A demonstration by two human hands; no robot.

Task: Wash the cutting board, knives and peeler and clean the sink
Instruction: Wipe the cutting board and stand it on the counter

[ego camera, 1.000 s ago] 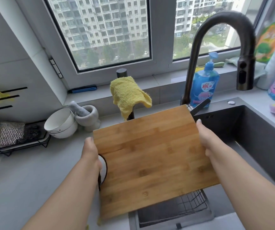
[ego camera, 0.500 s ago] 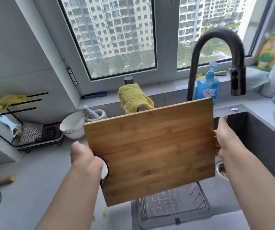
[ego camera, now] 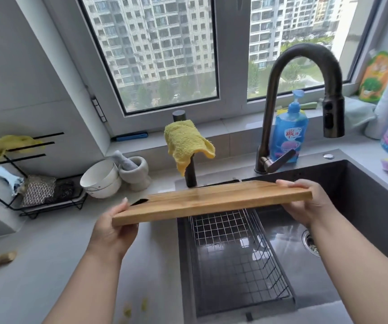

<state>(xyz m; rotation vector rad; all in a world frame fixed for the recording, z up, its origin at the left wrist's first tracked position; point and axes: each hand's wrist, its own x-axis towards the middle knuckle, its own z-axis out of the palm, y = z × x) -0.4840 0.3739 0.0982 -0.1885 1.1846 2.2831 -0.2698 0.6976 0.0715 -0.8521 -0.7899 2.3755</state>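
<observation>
A bamboo cutting board (ego camera: 211, 203) hangs nearly flat and edge-on over the left end of the dark sink (ego camera: 363, 206). My left hand (ego camera: 113, 230) grips its left end near the handle hole, thumb on top. Its right end is held by my right hand (ego camera: 305, 204), fingers curled over the far edge. A white-handled peeler (ego camera: 3, 175) lies on the black wire rack at the far left. No knives are visible.
A wire drain basket (ego camera: 239, 253) sits in the sink's left part; the drain strainer (ego camera: 311, 243) is at right. Behind stand the black faucet (ego camera: 305, 66), a blue soap bottle (ego camera: 288, 134), a yellow cloth (ego camera: 186, 143) on a post, bowls (ego camera: 101, 178) and a mortar (ego camera: 134, 171).
The board has tipped from facing me upright to nearly horizontal and edge-on, and both hands have lowered it toward the sink.
</observation>
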